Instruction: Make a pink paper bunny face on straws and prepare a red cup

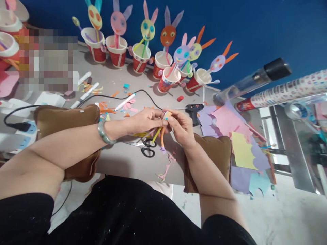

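Observation:
My left hand (149, 120), with a jade-coloured bangle at its wrist, pinches a small paper piece (167, 115) in pale and orange tones. My right hand (181, 126) closes on the same piece from the other side. Below the fingers hang a yellow strip (156, 135) and an orange strip (162, 137); how they join the paper piece is hidden. Black-handled scissors (147, 149) lie on the table just beneath my hands. A black glue gun (194, 113) rests beyond my right hand, and a white marker (125, 102) lies beyond my left.
Several red paper cups (119, 56) with rabbit faces stand along the blue wall. Brown cushions (67, 119) (213, 154) lie under my forearms. Coloured paper sheets (244, 149), a clear tube (240, 86) and a stack of cups (286, 89) are at right. Power sockets (28, 136) sit at left.

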`<state>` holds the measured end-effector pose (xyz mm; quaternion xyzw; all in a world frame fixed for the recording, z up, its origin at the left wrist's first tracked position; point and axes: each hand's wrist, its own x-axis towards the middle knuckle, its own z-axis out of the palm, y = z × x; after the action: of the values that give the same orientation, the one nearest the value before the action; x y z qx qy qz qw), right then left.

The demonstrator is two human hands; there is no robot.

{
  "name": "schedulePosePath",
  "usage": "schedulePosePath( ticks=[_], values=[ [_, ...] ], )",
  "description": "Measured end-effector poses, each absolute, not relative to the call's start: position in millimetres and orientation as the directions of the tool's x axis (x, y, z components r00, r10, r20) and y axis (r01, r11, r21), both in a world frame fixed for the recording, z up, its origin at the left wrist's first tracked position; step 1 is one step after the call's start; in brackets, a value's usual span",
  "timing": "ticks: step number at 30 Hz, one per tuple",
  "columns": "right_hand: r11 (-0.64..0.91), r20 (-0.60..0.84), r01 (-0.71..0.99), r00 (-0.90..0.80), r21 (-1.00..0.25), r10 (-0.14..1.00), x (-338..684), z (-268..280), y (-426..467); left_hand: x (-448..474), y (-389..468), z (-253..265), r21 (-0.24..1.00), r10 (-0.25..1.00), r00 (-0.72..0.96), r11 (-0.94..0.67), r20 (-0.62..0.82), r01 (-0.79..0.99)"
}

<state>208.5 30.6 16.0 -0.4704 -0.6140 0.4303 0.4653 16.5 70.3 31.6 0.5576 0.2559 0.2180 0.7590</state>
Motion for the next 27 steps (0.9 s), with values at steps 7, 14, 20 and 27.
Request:
schedulePosePath(
  ticks=[7, 14, 20, 27],
  values=[
    [0.059, 0.053, 0.047, -0.118, -0.997, 0.992, 207.3, 4.6, 34.8, 15.3, 68.6, 37.9, 0.930, 0.615, 0.765, 0.363, -0.193, -0.057],
    [-0.021, -0.003, -0.108, -0.159, -0.994, 0.987, 203.0, 8.4, 35.4, 12.6, 71.0, 40.4, 0.916, 0.570, 0.794, 0.398, -0.211, -0.042],
    [-0.010, 0.011, -0.124, -0.171, -0.992, 0.985, 205.4, 8.5, 36.1, 12.8, 72.1, 41.2, 0.918, 0.552, 0.811, 0.394, -0.193, -0.050],
    [0.101, 0.106, -0.045, -0.127, -0.994, 0.986, 205.2, 4.6, 38.5, 13.3, 72.8, 33.7, 0.946, 0.600, 0.780, 0.322, -0.175, -0.036]
  ],
)
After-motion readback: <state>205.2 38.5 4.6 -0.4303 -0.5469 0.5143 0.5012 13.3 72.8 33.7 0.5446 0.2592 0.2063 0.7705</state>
